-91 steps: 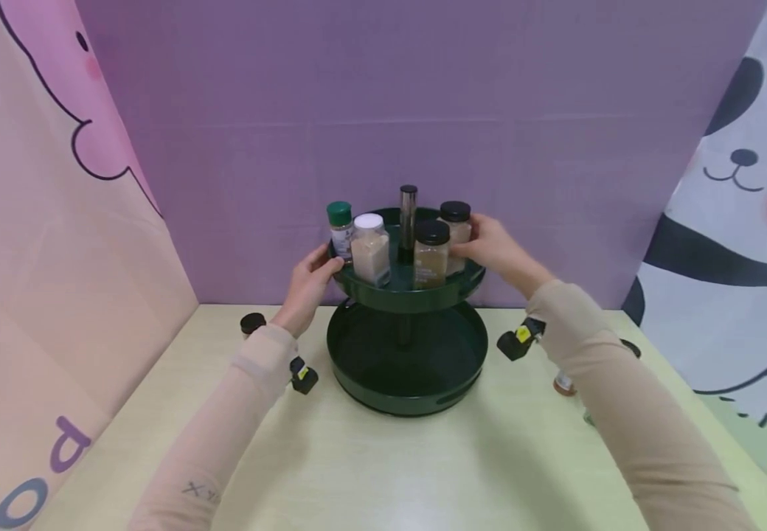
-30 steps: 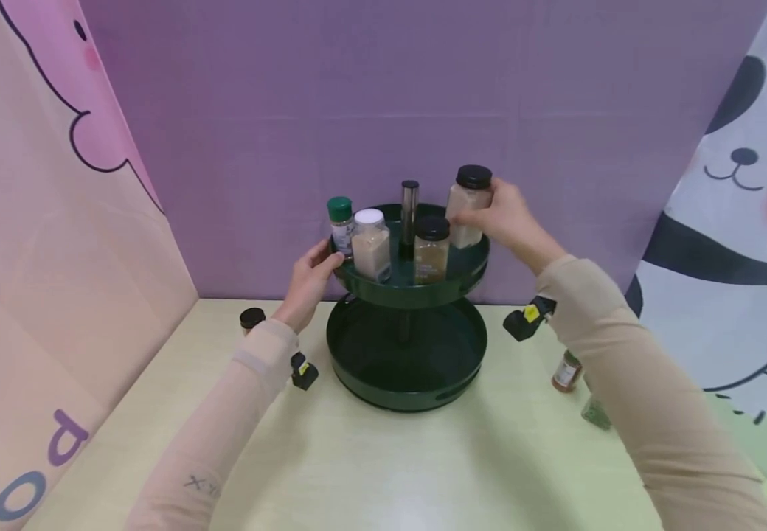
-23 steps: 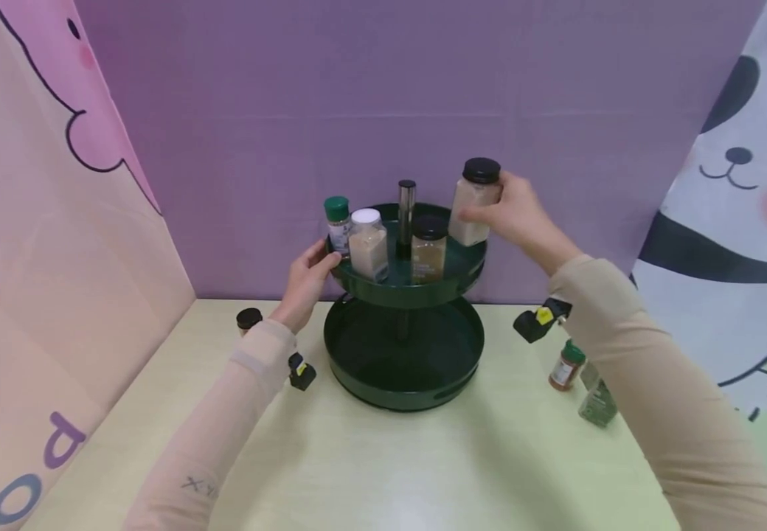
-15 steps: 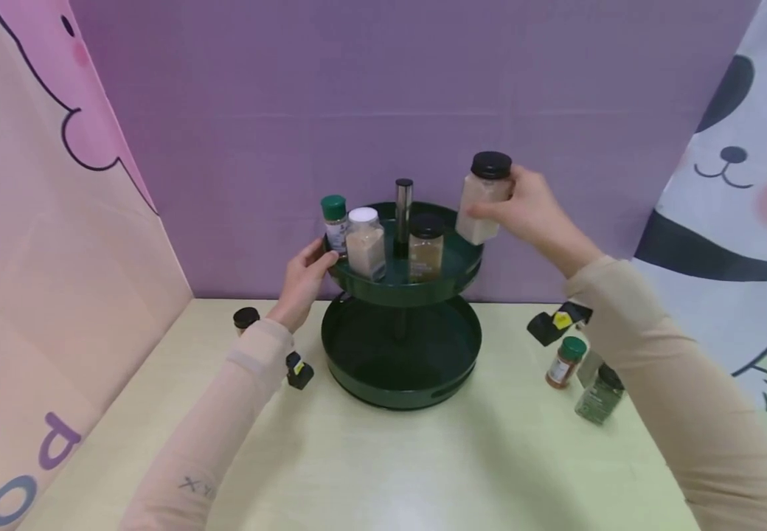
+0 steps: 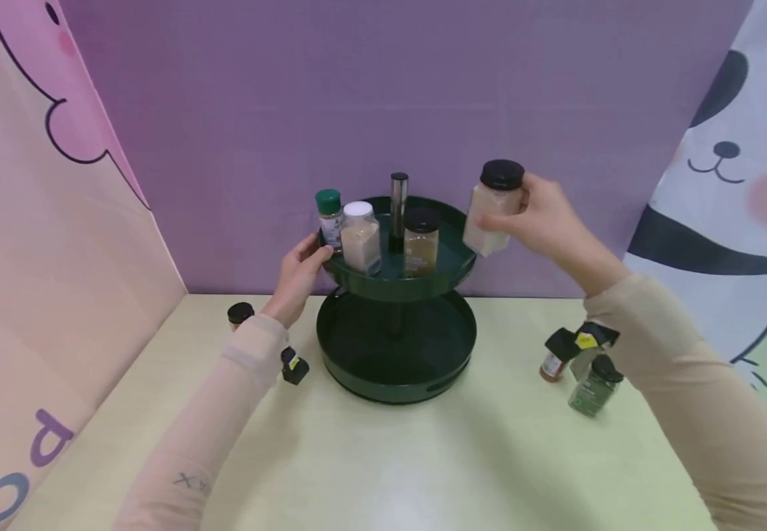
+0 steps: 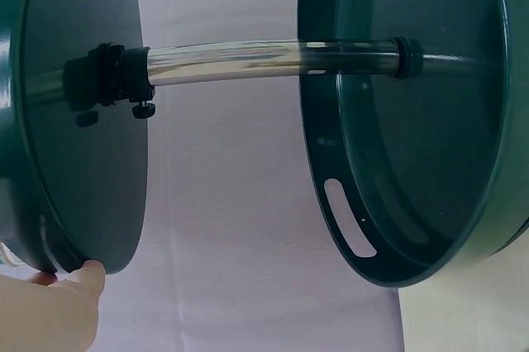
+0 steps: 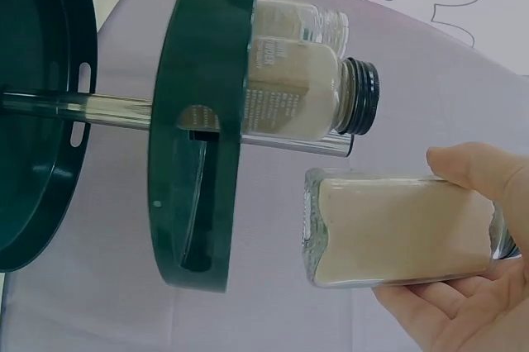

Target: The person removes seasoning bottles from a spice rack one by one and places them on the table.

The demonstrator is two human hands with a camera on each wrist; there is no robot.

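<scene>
My right hand [image 5: 549, 225] holds a spice jar [image 5: 490, 220] with a black lid and pale powder inside, raised at the right side of the two-tier green turntable rack [image 5: 393, 289]. In the right wrist view the jar [image 7: 397, 230] is apart from the upper tray, between thumb and fingers. My left hand [image 5: 296, 282] grips the upper tray's left rim; the left wrist view shows its thumb [image 6: 89, 276] under the tray. On that tray stand a green-capped bottle [image 5: 329, 225], a white-lidded jar [image 5: 361, 245] and a black-lidded jar of brown powder [image 5: 421, 252].
The lower tray [image 5: 393, 392] holds no jars. Right on the table are a tilted green jar [image 5: 594, 389] and a reddish bottle [image 5: 551, 367], partly hidden by the wrist camera. Behind my left wrist stands a black-lidded jar [image 5: 240, 313]. A purple backdrop [image 5: 257, 147] hangs behind.
My right hand has lifted the pale-powder jar off the upper tray, moved it right past the rim, and lowered it slightly in the last half second. My left hand has stayed at the rim.
</scene>
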